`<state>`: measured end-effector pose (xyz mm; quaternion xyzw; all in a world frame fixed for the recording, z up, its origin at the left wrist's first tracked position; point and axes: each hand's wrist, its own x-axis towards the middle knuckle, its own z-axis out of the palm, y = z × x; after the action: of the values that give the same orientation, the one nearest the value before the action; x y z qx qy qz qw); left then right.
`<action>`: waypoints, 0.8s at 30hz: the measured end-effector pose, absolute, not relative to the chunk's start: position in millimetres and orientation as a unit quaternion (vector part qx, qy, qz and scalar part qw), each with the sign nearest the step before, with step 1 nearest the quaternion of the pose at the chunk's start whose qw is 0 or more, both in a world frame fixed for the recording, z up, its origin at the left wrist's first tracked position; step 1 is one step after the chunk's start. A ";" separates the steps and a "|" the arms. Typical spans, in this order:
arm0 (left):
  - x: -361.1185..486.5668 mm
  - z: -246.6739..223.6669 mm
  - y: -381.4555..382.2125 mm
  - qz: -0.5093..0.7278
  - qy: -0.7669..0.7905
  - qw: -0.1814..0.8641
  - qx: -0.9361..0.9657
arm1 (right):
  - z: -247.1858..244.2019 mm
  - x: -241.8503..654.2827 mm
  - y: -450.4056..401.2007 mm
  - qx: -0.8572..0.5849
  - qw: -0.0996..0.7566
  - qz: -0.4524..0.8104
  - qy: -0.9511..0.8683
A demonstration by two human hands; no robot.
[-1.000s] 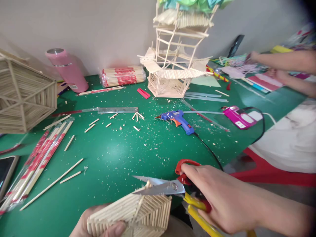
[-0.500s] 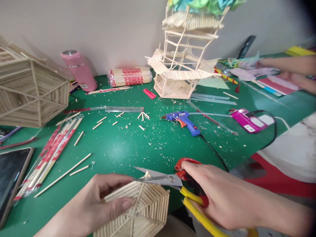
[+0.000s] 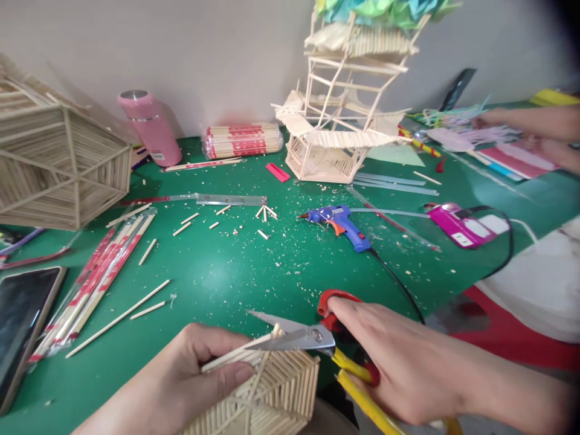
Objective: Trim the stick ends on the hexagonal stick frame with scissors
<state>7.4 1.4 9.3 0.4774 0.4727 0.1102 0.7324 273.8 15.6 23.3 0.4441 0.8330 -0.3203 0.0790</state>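
My left hand (image 3: 199,374) is closed on the edge of a hexagonal panel of wooden sticks (image 3: 290,380), thumb on top, with a loose-looking stick (image 3: 235,351) along the panel's upper edge. My right hand (image 3: 389,356) grips red-and-yellow-handled scissors (image 3: 312,338). Their blades are parted around the stick's end, close to the panel's top corner; whether they touch it I cannot tell. The panel's lower part runs out of view.
A blue glue gun (image 3: 339,225) lies mid-table, its cord trailing right. Behind it rises a stick tower (image 3: 330,139). A larger stick structure (image 3: 67,163), a pink bottle (image 3: 151,130), wrapped chopsticks (image 3: 97,278) and a phone (image 3: 29,326) are leftward. Another person's hands (image 3: 521,133) handle paper.
The scissor blades have parted a little less or tilted slightly around the stick's end. My left hand and the panel sit slightly lower and further right; the whole view has shifted slightly.
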 end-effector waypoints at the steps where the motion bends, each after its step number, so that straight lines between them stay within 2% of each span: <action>1: 7.6 9.1 0.6 0.111 0.473 0.733 0.475 | 20.7 274.7 14.6 0.436 0.077 -0.306 0.843; 6: 8.4 7.2 -2.4 0.100 0.471 0.736 0.476 | 11.8 278.4 10.7 0.425 0.075 -0.268 0.862; 16: 8.8 7.1 -2.7 0.087 0.476 0.729 0.484 | 17.4 275.0 15.2 0.435 0.096 -0.281 0.850; 21: 5.7 5.4 -1.9 0.074 0.487 0.709 0.505 | 22.4 272.6 19.6 0.430 0.062 -0.293 0.851; 24: 4.0 3.8 -2.3 0.072 0.493 0.708 0.500 | 21.5 273.2 19.6 0.426 0.077 -0.288 0.854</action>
<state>4.0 -2.3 3.8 0.5000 0.4928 0.0725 0.7084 273.2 19.6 21.5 0.4256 0.8542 -0.2883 0.0773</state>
